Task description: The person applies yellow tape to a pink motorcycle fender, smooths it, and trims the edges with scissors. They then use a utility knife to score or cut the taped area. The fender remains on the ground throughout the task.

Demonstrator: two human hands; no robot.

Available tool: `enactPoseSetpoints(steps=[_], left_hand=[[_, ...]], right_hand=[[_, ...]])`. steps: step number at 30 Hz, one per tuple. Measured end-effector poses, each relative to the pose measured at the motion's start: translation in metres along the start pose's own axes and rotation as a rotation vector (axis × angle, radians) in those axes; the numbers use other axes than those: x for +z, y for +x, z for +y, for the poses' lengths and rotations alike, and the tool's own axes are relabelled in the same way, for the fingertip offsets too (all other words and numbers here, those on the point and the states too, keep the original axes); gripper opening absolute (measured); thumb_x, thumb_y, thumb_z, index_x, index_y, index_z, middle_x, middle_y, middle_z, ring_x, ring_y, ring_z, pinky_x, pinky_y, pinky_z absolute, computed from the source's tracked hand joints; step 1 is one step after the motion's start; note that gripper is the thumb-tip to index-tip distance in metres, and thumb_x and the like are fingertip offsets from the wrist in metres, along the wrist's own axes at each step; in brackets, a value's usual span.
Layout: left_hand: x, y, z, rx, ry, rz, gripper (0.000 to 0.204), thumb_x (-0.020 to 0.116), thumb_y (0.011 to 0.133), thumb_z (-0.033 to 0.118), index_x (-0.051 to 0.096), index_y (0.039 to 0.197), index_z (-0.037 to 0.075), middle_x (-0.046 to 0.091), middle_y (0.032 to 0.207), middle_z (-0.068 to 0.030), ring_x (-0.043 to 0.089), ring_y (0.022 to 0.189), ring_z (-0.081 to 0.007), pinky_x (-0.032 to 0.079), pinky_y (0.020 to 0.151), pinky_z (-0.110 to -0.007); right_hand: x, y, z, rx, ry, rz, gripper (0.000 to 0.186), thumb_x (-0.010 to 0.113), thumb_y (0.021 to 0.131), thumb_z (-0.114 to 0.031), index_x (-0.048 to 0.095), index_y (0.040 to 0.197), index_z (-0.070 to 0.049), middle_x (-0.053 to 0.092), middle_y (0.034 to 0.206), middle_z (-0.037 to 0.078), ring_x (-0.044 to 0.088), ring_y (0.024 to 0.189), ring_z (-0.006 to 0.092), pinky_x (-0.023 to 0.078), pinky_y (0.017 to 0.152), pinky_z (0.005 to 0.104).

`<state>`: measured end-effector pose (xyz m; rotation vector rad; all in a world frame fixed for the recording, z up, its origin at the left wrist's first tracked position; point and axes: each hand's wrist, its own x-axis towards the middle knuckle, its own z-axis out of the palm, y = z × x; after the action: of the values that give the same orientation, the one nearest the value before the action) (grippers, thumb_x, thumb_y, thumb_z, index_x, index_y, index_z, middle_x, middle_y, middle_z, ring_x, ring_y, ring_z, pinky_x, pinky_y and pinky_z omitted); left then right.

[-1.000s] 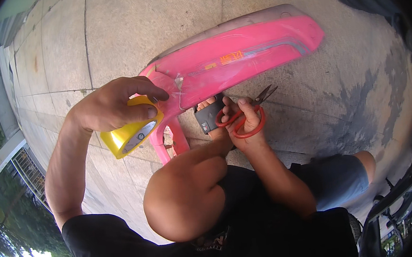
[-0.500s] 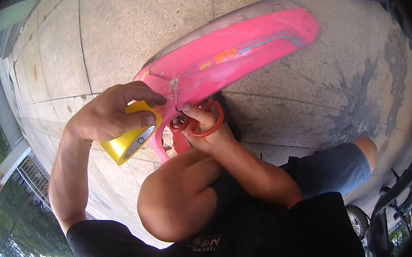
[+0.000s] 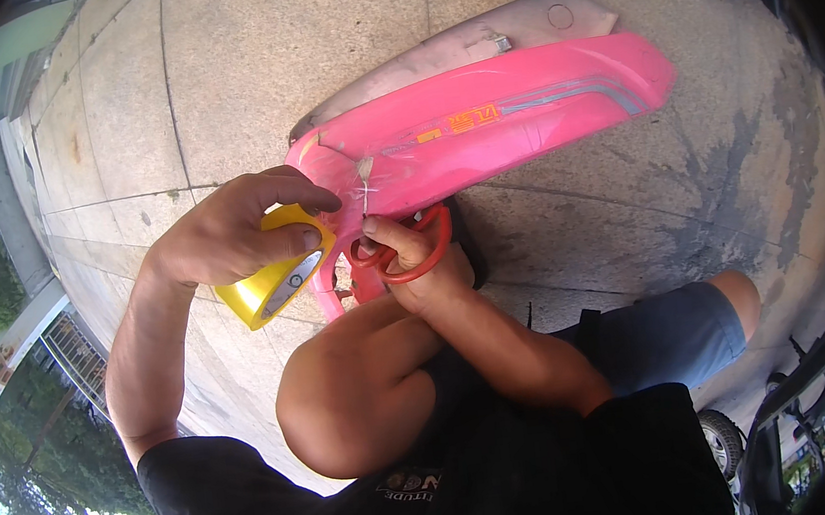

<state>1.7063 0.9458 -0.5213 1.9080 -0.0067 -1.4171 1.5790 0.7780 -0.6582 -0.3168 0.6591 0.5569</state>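
Observation:
My left hand (image 3: 234, 231) is closed around a wide roll of yellow tape (image 3: 254, 299), its thumb on the side and its fingertips close to a pink plastic panel (image 3: 535, 79). Red-handled scissors (image 3: 446, 229) are in my right hand (image 3: 424, 271), with the loops around the fingers; their blades are hidden. My right thumb and fingertips pinch at the panel's near edge. Between the hands, the pink surface shows a crack and a whitish scuffed patch (image 3: 364, 170). Along the panel's far side runs a greyish part (image 3: 441, 51).
A dark object (image 3: 467, 252) lies under the panel's near side. My bent knee (image 3: 343, 406) is just below the hands. Concrete paving (image 3: 241, 64) with joints and a dark stain spreads around. A wheeled vehicle (image 3: 721, 441) stands at the lower right, and a railing (image 3: 70, 349) at the left.
The panel has shifted to the right and tilted, so more of its greyish far side shows. Both hands have moved slightly right, still holding the tape roll and scissors.

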Motion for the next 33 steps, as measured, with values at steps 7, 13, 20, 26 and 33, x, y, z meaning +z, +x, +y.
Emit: enactPoseSetpoints(steps=[7,13,20,26,33], left_hand=[[0.001,0.002,0.003,0.017,-0.002,-0.023,0.039,0.07,0.086,0.015,0.065,0.12,-0.003,0.063,0.111,-0.0119,0.06,0.105,-0.0219,0.047,0.092,-0.034],[0.0,0.003,0.006,0.01,-0.052,-0.042,0.038,0.07,0.086,0.014,0.065,0.12,-0.003,0.063,0.111,-0.0115,0.06,0.105,-0.0219,0.046,0.093,-0.034],[-0.007,0.005,0.0,0.044,-0.107,-0.053,0.039,0.07,0.087,0.016,0.065,0.12,-0.003,0.064,0.115,-0.0117,0.06,0.107,-0.0217,0.046,0.096,-0.033],[-0.008,0.005,-0.001,-0.022,-0.298,-0.017,0.04,0.072,0.088,0.021,0.067,0.121,-0.001,0.068,0.112,-0.0118,0.062,0.107,-0.0214,0.049,0.094,-0.033],[-0.005,0.006,0.002,-0.031,-0.416,0.005,0.049,0.073,0.084,0.02,0.062,0.122,-0.009,0.065,0.118,-0.014,0.062,0.11,-0.0211,0.048,0.099,-0.032]], right_hand=[[-0.007,0.001,-0.002,0.071,0.04,0.051,0.025,0.067,0.089,-0.014,0.057,0.111,-0.007,0.064,0.094,0.009,0.063,0.081,0.0206,0.053,0.071,0.0381],[-0.052,-0.023,-0.016,0.211,-0.014,0.233,0.041,0.059,0.096,-0.037,0.047,0.123,-0.009,0.063,0.09,0.009,0.06,0.066,0.0192,0.05,0.054,0.0353],[-0.088,-0.084,-0.077,0.066,-0.759,-0.173,0.068,0.048,0.1,-0.055,0.04,0.142,-0.002,0.055,0.079,0.006,0.051,0.059,0.0129,0.043,0.05,0.0263],[-0.066,-0.066,-0.085,0.334,-0.726,-0.545,0.06,0.041,0.104,-0.051,0.048,0.139,-0.003,0.055,0.08,0.003,0.054,0.059,0.0101,0.048,0.052,0.0247],[-0.068,-0.039,-0.079,0.462,-0.513,-0.596,0.067,0.038,0.103,-0.057,0.048,0.138,-0.002,0.053,0.078,0.002,0.049,0.064,0.009,0.041,0.051,0.0243]])
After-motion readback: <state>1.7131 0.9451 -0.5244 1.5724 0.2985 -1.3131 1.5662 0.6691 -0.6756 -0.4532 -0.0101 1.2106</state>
